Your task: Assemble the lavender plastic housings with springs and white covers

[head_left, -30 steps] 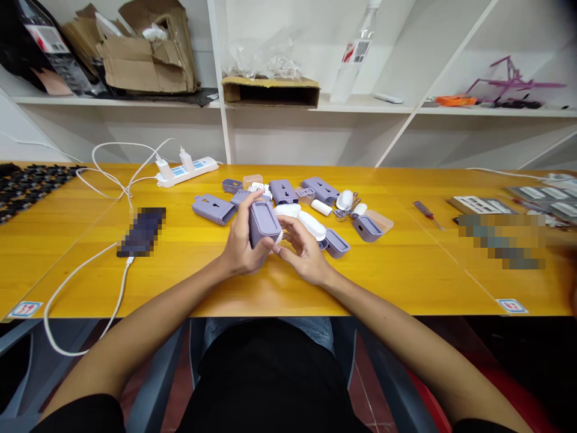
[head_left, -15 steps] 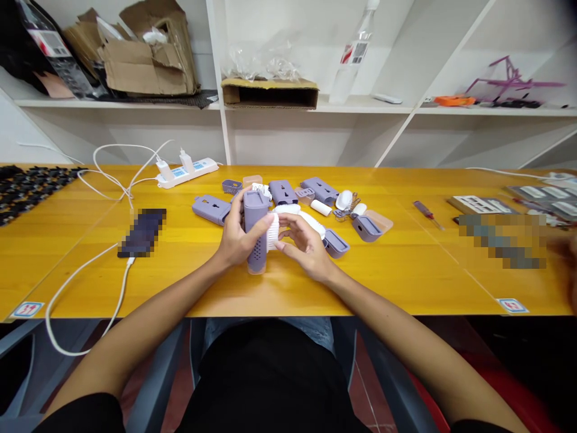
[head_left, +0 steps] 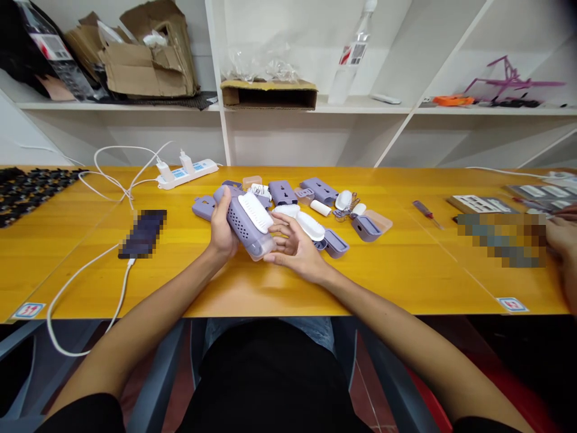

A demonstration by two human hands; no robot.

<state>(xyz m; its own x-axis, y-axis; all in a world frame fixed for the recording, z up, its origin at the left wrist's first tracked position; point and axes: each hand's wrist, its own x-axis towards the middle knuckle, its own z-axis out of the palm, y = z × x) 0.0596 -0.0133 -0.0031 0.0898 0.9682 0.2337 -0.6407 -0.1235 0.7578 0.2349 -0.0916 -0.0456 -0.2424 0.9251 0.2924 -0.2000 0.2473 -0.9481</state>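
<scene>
- Looking down on the yellow wooden table, lavender plastic parts spread across mid-frame!
- Left hand has its fingers clamped around a perforated lavender case, held at centre frame.
- Right hand is beside it, fingers apart.
- Risk: a steeper tilt could slide the white insert off the case.
- Bottle label, upper centre: unreadable.
</scene>
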